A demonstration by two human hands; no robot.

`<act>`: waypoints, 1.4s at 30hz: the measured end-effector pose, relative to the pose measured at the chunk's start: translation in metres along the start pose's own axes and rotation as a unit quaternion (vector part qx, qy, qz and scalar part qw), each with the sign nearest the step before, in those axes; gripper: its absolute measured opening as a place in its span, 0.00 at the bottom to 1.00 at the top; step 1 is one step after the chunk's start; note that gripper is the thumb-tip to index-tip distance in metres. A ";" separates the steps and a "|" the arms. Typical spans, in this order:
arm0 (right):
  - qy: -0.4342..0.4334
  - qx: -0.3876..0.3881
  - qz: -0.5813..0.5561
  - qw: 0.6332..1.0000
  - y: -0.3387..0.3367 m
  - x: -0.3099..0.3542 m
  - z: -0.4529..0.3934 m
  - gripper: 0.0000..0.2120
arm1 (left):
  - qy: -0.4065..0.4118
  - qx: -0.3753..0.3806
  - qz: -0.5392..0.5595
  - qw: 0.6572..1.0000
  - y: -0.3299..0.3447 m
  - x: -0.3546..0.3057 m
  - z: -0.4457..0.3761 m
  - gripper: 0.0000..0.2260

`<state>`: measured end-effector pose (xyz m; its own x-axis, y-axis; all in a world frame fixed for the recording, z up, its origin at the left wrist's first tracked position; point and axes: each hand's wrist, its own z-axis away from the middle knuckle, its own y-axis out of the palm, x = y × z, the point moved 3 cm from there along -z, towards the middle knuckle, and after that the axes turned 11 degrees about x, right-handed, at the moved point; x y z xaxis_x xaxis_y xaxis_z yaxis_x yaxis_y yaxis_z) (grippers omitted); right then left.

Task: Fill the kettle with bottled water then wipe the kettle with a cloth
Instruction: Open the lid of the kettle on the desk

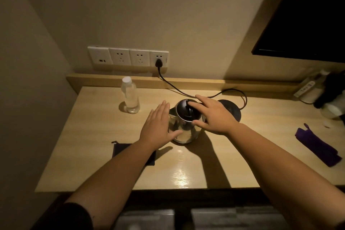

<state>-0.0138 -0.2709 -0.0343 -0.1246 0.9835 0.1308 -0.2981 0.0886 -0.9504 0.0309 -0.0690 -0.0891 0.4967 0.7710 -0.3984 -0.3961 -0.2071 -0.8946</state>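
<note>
Left hand: the left hand (158, 127) is flat, fingers straight and together, thumb spread; it lies against the left side of the kettle, with the thumb across the lower glass wall. It grips nothing.
Right hand: the right hand (212, 115) is spread over the top right of the kettle, fingers extended across the lid area and thumb reaching down the front of the body. Fingers look relaxed rather than curled tight; whether they actually press the lid I cannot tell.
Kettle: the kettle (183, 129) stands upright between the two hands, glass-sided with a dark lid (183, 111) still on top, resting directly on the desk (104, 136).
Kettle base: the round black base (232, 111) sits just beyond the right hand, apart from the kettle; its cord (175, 87) runs away from the hands to a plug in the wall outlet strip (128, 58).
Water bottle: the bottle (129, 96) stands upright beyond and to the left of the left hand, white cap on, well clear of the kettle.
Dark cloth: a dark cloth (123, 150) lies flat on the desk under the left forearm, nearer the person than the kettle.
Purple cloth: a folded purple cloth (317, 146) lies far out to the right of the right arm.
Far right: a cluster of small items sits by the wall past the right hand, too dim to identify.
</note>
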 end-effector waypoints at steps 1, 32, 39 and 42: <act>-0.008 0.005 -0.007 1.000 0.000 -0.003 -0.004 0.33 | 0.000 0.005 0.030 1.000 0.002 -0.001 -0.005 0.49; -0.089 0.052 -0.101 0.989 -0.012 -0.017 -0.022 0.29 | -0.005 -0.016 0.250 0.968 0.017 -0.007 -0.025 0.41; -0.083 -0.002 -0.172 0.982 -0.009 -0.019 -0.013 0.30 | 0.005 -0.019 0.247 0.969 0.017 -0.008 -0.025 0.40; -0.077 -0.035 -0.214 0.973 -0.006 -0.022 -0.006 0.30 | 0.010 -0.022 0.248 0.968 0.017 -0.007 -0.025 0.40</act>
<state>-0.0031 -0.2921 -0.0329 -0.1459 0.8197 0.5540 -0.2893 0.5001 -0.8162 0.0401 -0.0934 -0.1064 0.2694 0.5582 -0.7848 -0.5569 -0.5746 -0.5998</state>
